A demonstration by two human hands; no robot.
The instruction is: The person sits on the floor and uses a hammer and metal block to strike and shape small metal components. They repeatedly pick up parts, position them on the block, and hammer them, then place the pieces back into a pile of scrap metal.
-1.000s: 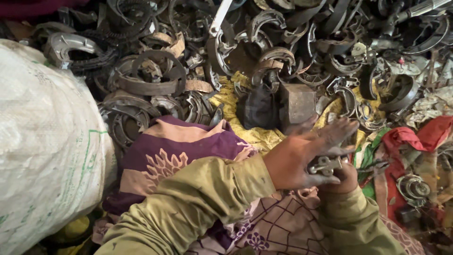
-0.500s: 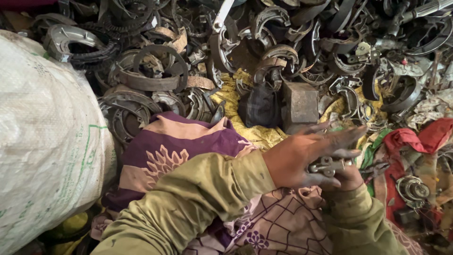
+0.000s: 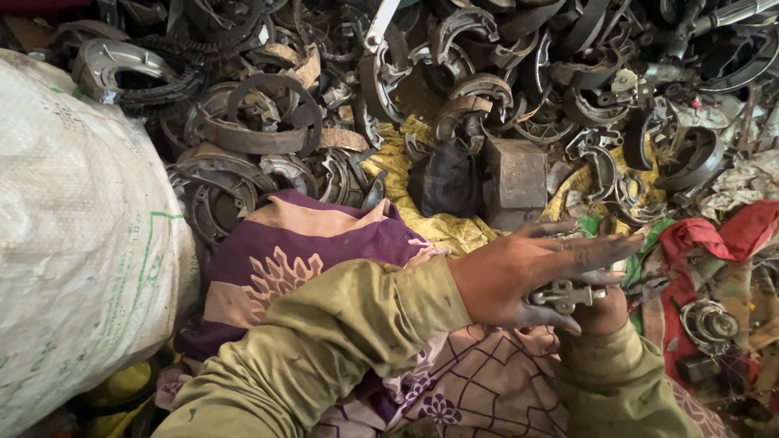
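My left hand (image 3: 527,272) reaches across my lap, fingers stretched out, its thumb and lower fingers pressing on a small grey metal part (image 3: 564,294). My right hand (image 3: 604,312) lies mostly hidden beneath the left one and holds that same metal part from below. Both sleeves are olive green. A rusty square metal block (image 3: 515,182) stands just beyond the hands, next to a dark cloth bundle (image 3: 446,182) on a yellow cloth (image 3: 406,162).
A heap of curved metal brake shoes (image 3: 260,122) and rings fills the top of the view. A large white woven sack (image 3: 73,235) bulges at left. Purple patterned fabric (image 3: 284,251) covers my lap. Red cloth (image 3: 714,235) and a round metal piece (image 3: 710,320) lie right.
The view has shifted slightly; my hands stay together on the metal part with the left fingers spread a little wider.
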